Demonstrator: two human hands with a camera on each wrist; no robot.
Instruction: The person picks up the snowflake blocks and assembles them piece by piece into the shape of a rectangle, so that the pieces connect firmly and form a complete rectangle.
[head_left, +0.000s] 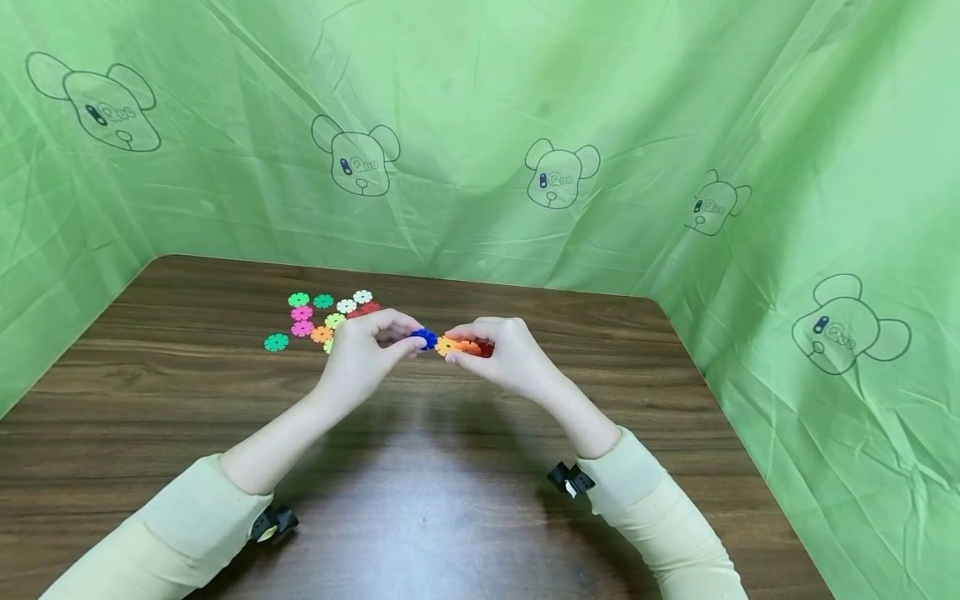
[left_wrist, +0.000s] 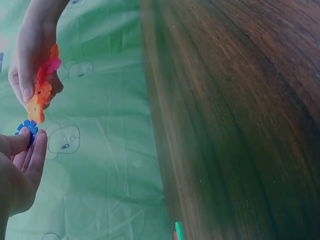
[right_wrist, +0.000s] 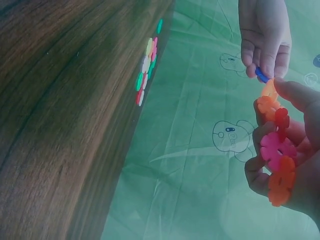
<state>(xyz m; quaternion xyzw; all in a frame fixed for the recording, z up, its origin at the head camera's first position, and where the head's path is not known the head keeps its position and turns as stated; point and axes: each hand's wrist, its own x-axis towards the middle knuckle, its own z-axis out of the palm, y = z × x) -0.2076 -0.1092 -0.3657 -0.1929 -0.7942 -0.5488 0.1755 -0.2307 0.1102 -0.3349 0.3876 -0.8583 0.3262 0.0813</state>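
Observation:
Between thumb and fingers, my left hand (head_left: 362,354) pinches a blue notched disc (head_left: 424,338), a flower-shaped plastic piece. My right hand (head_left: 512,354) grips a chain of joined notched discs (right_wrist: 278,151) in orange, red and pink, which runs back along the palm in the right wrist view. The chain's end orange disc (left_wrist: 35,109) meets the edge of the blue disc; whether they interlock I cannot tell. Both hands are held above the table. Left of them, several loose notched discs (head_left: 302,313) in green, pink, white, yellow, orange and red lie on the wood, some partly hidden behind my left hand.
The brown wooden table (head_left: 420,517) extends beneath both arms. A green cloth (head_left: 465,100) with printed bear faces hangs behind the table and along its sides. A separate teal disc (head_left: 276,342) lies a little left of the other loose pieces.

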